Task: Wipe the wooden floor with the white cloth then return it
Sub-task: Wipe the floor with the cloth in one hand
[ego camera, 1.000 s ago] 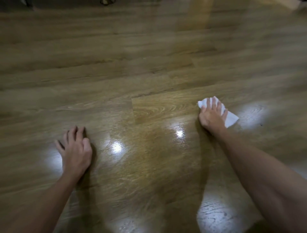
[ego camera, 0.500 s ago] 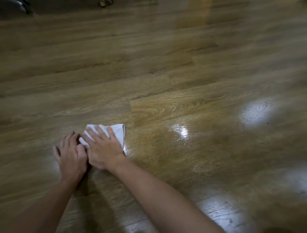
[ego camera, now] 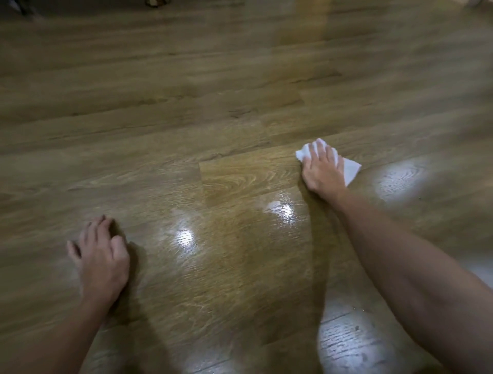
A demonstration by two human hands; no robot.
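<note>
The folded white cloth [ego camera: 350, 168] lies flat on the glossy wooden floor [ego camera: 213, 120] at the right of the view. My right hand [ego camera: 322, 170] presses down on it with fingers straight, covering most of it; a corner sticks out to the right. My left hand [ego camera: 100, 253] rests on the bare floor at the lower left, fingers spread and slightly bent, holding nothing.
Bright light reflections [ego camera: 184, 237] shine on the planks between my arms and at the right. Dark objects [ego camera: 156, 2] sit at the far top edge of the floor. Open planks stretch ahead of both hands.
My right hand swept the cloth from beside my left hand back out to the right. My left hand stayed planted in the same spot.
</note>
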